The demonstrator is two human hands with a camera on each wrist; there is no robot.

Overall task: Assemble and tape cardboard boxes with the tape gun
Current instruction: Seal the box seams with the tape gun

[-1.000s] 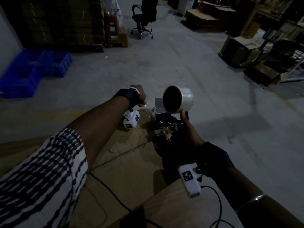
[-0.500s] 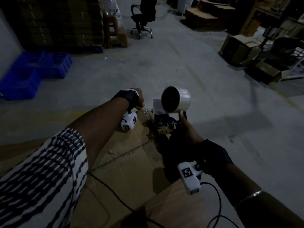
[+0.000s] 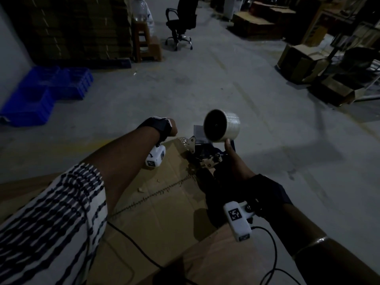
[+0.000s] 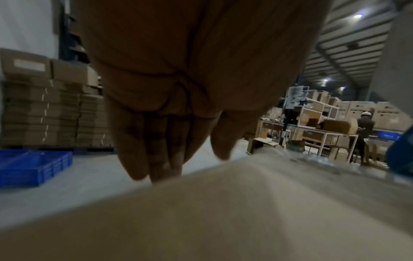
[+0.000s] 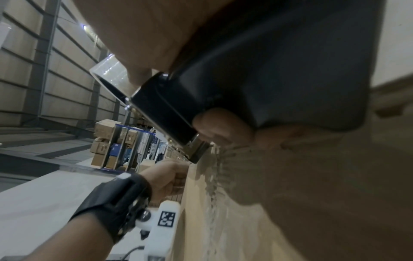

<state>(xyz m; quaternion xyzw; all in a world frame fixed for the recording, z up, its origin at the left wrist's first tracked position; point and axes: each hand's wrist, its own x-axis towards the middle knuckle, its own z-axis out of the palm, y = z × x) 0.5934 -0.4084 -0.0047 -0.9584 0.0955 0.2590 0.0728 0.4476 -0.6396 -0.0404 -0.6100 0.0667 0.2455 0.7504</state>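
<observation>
Right hand (image 3: 236, 169) grips tape gun (image 3: 207, 159) on box (image 3: 156, 214).

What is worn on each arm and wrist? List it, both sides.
Left arm: a white sleeve with dark broken stripes, a black wrist strap, and a white camera block with a square black code marker under the wrist. Right arm: a black wrist strap, a white block with the same kind of marker, a black cable trailing from it, and a thin bangle.
</observation>
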